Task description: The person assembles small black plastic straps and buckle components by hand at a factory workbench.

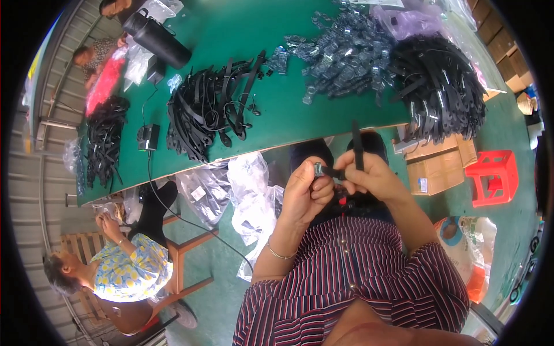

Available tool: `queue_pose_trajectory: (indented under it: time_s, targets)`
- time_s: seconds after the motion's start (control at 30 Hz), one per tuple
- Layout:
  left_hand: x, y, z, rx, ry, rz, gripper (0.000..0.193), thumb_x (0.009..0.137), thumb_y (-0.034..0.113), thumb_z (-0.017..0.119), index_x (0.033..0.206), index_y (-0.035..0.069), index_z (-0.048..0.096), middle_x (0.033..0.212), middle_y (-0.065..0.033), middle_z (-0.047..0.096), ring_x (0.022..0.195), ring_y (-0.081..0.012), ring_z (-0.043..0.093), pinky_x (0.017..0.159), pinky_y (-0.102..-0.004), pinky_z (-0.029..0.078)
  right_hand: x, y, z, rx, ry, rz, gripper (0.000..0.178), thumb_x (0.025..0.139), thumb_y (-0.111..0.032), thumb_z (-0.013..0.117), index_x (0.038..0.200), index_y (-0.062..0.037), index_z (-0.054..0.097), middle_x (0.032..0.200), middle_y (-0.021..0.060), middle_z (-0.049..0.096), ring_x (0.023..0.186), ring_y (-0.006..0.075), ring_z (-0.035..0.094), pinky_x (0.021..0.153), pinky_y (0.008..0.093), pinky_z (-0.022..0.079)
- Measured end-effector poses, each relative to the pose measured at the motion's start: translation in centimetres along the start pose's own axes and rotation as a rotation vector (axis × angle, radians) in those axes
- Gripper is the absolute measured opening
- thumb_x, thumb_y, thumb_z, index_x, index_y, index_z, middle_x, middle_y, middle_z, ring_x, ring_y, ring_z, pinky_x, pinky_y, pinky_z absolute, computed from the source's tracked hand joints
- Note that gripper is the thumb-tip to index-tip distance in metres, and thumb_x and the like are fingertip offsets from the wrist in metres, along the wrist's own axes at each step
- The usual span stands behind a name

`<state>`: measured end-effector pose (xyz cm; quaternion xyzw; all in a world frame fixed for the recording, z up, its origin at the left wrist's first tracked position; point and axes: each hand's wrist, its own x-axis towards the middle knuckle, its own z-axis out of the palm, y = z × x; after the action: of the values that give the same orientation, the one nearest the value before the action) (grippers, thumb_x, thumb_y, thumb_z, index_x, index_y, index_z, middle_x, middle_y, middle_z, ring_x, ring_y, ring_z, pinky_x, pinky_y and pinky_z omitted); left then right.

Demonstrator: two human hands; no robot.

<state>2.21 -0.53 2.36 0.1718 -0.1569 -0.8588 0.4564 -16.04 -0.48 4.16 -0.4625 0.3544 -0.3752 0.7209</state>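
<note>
In front of my body, just off the table's near edge, my left hand (pixel 310 191) is closed on a small translucent bluish plastic buckle (pixel 318 169), pinched between thumb and bent fingers. To its right, my right hand (pixel 367 176) grips a black strap (pixel 358 145); one length stands up past the fingers, and a dark part runs across toward the buckle. Whether the strap passes through the buckle is too small to tell. Beyond my hands a heap of similar buckles (pixel 349 55) lies on the green table (pixel 242 29). Right of that heap is a thick bundle of black straps (pixel 441 86).
Another strap pile (pixel 199 109) lies left of centre, near a black bottle (pixel 156 39) and a corded black box (pixel 148 137). A seated co-worker (pixel 127 262) is at left. Below the table are plastic bags (pixel 251 196), a cardboard box (pixel 438 170) and a red stool (pixel 493 176).
</note>
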Motion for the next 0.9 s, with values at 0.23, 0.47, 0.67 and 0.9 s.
queue_pose_trajectory:
  time_s: [0.23, 0.47, 0.67, 0.9]
  targets:
    - [-0.1, 0.0, 0.1, 0.008, -0.001, -0.012, 0.032, 0.095, 0.038, 0.038, 0.087, 0.008, 0.046, 0.061, 0.0038, 0.033, 0.048, -0.0043, 0.026, 0.041, -0.0173, 0.021, 0.1, 0.2, 0.0, 0.015, 0.005, 0.009, 0.019, 0.091, -0.015, 0.048, 0.105, -0.0026, 0.052, 0.065, 0.0014, 0.054, 0.051, 0.0028, 0.041, 0.047, 0.0163, 0.03]
    - [-0.2, -0.3, -1.0, -0.146, -0.075, -0.034, 0.025, 0.095, 0.031, 0.041, 0.094, 0.007, 0.047, 0.064, 0.0006, 0.038, 0.049, -0.0055, 0.029, 0.044, -0.0173, 0.024, 0.3, 1.0, 0.0, 0.003, 0.011, -0.062, 0.019, 0.092, -0.015, 0.047, 0.106, -0.003, 0.052, 0.065, 0.0017, 0.054, 0.051, 0.0031, 0.041, 0.047, 0.0164, 0.031]
    - [-0.1, -0.9, -1.0, -0.066, -0.013, -0.069, 0.025, 0.093, 0.031, 0.045, 0.095, 0.006, 0.048, 0.064, 0.0009, 0.039, 0.049, -0.0055, 0.03, 0.043, -0.0176, 0.024, 0.5, 1.3, 0.3, 0.042, 0.002, -0.099, 0.02, 0.093, -0.015, 0.045, 0.107, -0.0031, 0.052, 0.063, 0.0011, 0.053, 0.05, 0.0027, 0.039, 0.046, 0.0164, 0.03]
    - [0.4, -1.6, -1.4, 0.886, 0.255, 0.34, 0.01, 0.087, 0.011, 0.056, 0.09, 0.002, 0.056, 0.069, 0.0032, 0.05, 0.06, -0.0025, 0.042, 0.052, -0.0172, 0.034, 1.1, 2.2, 0.6, -0.524, 0.258, -0.464, 0.024, 0.077, -0.005, 0.063, 0.098, -0.0027, 0.052, 0.092, 0.0059, 0.051, 0.082, 0.0137, 0.051, 0.072, 0.0244, 0.041]
